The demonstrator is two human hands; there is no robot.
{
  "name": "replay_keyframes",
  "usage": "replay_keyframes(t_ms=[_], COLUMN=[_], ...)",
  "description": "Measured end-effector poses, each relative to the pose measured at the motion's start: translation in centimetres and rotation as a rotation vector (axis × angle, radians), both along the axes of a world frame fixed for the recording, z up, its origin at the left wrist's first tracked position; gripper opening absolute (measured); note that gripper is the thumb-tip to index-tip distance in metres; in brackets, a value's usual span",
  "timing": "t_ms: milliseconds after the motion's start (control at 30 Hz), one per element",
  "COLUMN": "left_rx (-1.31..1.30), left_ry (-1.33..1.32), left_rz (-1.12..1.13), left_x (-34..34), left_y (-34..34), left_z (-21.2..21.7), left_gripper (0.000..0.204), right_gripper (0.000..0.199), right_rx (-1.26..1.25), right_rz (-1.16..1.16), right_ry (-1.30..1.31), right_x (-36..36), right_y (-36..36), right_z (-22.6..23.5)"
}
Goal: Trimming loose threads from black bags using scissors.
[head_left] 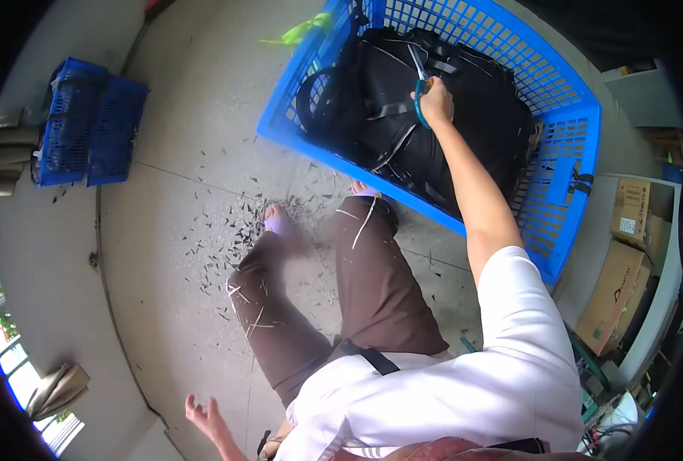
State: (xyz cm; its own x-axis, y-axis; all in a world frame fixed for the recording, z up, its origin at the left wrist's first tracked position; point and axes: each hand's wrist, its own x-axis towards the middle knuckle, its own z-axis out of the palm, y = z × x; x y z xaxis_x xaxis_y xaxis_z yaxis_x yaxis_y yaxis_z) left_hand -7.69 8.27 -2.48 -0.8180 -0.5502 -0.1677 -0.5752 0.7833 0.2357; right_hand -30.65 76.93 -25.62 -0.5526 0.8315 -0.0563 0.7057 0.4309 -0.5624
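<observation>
Right grip (438, 103): curled round teal-handled scissors (419, 86), seemingly by the handles, keeping their blades pointed far | left grip (207, 421): near left, empty, fingers loosely spread | black bags (483, 115): inside blue crate (310, 150), far right, its walls presumably containing them

Blue latticed crate (289, 140); black bag (481, 115); teal-handled scissors (418, 107); brown trousers (376, 280).
</observation>
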Motion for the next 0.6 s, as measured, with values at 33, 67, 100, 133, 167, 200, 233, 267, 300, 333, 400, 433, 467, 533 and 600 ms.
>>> replay_keyframes(t_ms=[33, 67, 100, 133, 167, 200, 233, 267, 300, 333, 400, 433, 467, 533, 600], left_rx=[-0.044, 0.003, 0.055, 0.121, 0.187, 0.199, 0.228, 0.256, 0.294, 0.242, 0.114, 0.080, 0.045, 0.034, 0.444], left_ry=[-0.035, -0.032, -0.029, 0.002, 0.030, 0.071, 0.112, 0.188, 0.265, 0.341, 0.733, 0.867, 0.949, 1.051, 0.548], left_rz=[-0.070, -0.182, -0.297, -0.367, -0.439, -0.501, -0.582, -0.688, -0.805, -0.976, -1.279, -1.366, -1.409, -1.466, -1.655], left_x=[-2.3, -3.7, -5.1, -6.8, -8.7, -10.2, -12.0, -14.3, -16.7, -19.1, -23.2, -25.2, -26.2, -26.1, -25.2], left_y=[5.3, 8.4, 10.7, 13.1, 14.9, 15.8, 17.1, 19.0, 21.6, 23.6, 28.9, 31.1, 33.0, 35.0, 36.4], left_z=[-0.1, -0.4, -0.7, -1.0, -1.1, -0.9, -0.8, -0.3, 0.6, 2.1, 6.7, 8.7, 11.7, 15.9, 18.3], left_gripper=[0.051, 0.051, 0.050, 0.049, 0.047, 0.047, 0.046, 0.045, 0.045, 0.045, 0.058, 0.074, 0.081, 0.088, 0.094], right_gripper=[0.041, 0.040, 0.040, 0.041, 0.041, 0.039, 0.027, 0.022, 0.025, 0.031, 0.031, 0.030, 0.025, 0.023, 0.019], right_rx=[-0.017, -0.041, -0.140, -0.228, -0.438, -0.711, -0.751, -0.629, -0.467, -0.371, -0.167, -0.913, -0.794, -0.958, -1.015], right_rz=[0.003, -0.036, 0.009, 0.051, 0.090, 0.181, 0.219, 0.378, 0.570, 0.707, 0.944, 1.101, 1.105, 1.228, 1.260], right_ry=[-0.010, 0.026, 0.143, 0.260, 0.516, 0.704, 0.859, 0.818, 0.814, 0.694, 0.724, 0.612, 0.489, 0.715, 0.779], right_x=[-0.7, -1.0, -0.9, -0.6, -0.1, -0.2, -0.2, 0.7, 1.2, 1.7, 2.0, 2.9, 3.9, 5.1, 6.3], right_y=[-0.6, -0.8, -0.1, 1.2, 2.2, 0.1, -1.3, -2.2, -1.6, -2.3, -3.6, -4.9, -6.0, -7.7, -8.7], right_z=[-0.4, -0.6, -0.9, -1.1, -1.1, 2.4, 6.4, 11.8, 15.4, 19.8, 25.7, 30.0, 33.8, 36.4, 38.7])
